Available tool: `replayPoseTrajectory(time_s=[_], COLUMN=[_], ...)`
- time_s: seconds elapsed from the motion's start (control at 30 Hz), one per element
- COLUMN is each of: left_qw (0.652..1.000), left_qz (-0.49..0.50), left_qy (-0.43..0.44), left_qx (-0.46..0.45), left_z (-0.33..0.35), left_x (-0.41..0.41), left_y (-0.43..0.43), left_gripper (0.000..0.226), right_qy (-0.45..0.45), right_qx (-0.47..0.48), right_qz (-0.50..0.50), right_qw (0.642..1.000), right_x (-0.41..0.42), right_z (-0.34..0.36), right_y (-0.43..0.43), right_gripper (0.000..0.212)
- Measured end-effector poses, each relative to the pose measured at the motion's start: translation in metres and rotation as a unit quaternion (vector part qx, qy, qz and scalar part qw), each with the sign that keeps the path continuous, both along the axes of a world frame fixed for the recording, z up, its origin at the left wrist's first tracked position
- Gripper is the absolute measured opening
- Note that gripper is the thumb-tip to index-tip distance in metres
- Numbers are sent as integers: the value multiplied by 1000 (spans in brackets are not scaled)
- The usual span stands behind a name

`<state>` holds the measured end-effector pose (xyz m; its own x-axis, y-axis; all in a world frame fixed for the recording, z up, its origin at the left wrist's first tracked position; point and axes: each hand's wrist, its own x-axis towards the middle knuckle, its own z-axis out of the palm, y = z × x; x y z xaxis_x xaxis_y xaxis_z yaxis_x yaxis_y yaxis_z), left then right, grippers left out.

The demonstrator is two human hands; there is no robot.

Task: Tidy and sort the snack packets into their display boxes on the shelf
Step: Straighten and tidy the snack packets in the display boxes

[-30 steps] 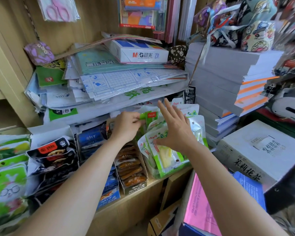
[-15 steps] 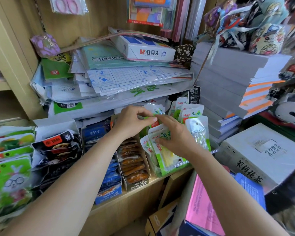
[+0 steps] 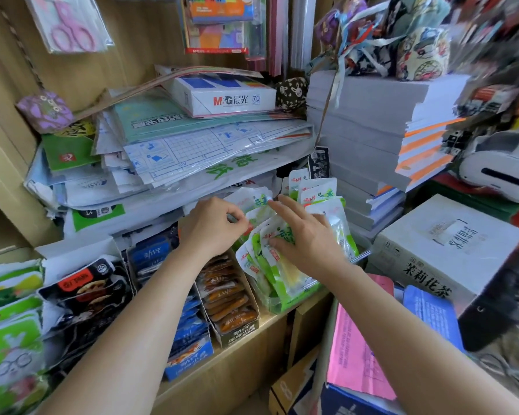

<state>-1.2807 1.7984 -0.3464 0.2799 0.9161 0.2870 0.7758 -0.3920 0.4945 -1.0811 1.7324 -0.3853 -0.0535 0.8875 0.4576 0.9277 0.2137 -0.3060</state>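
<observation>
On the wooden shelf (image 3: 246, 339), green-and-white plastic snack packets (image 3: 285, 265) stand bunched in a clear plastic display box (image 3: 277, 307) at the right end of the row. The right hand (image 3: 307, 239) lies over them, fingers straight and spread, the index tip touching a farther packet. The left hand (image 3: 213, 227) hovers just left of the bunch, fingers curled, thumb and forefinger together at a packet's edge; whether they pinch it I cannot tell. Left of the clear box sits a cardboard box of brown packets (image 3: 231, 298), then blue packets (image 3: 189, 327) and black packets (image 3: 84, 290).
</observation>
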Motion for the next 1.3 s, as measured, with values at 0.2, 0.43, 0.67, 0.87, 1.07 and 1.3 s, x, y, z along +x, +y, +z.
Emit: replayPoseTrajectory(time_s=[0.2, 0.43, 0.67, 0.87, 1.07, 1.3], left_qw=[991, 997, 993, 980, 983, 993], left_qz=[-14, 36, 5, -34, -15, -36], left_qy=[-131, -68, -120, -165, -144, -24], left_qx=[-13, -21, -23, -105, -112, -111], left_z=[7, -13, -29, -35, -31, -20], left_x=[-8, -17, -4, -10, -19, -24], left_y=[-18, -67, -67, -57, -71, -108], left_gripper=[10, 13, 10, 18, 31, 40], right_qy=[181, 235, 228, 198, 279, 236], right_qx=[-59, -76, -80, -109, -124, -187], right_qz=[-15, -37, -28, -15, -4, -22], right_qw=[982, 968, 970, 974, 952, 953], right_x=[2, -7, 0, -3, -3, -3], right_z=[-2, -3, -3, -8, 1, -5], right_y=[-4, -21, -35, -43, -54, -78], right_gripper=[91, 60, 40, 67, 103, 84])
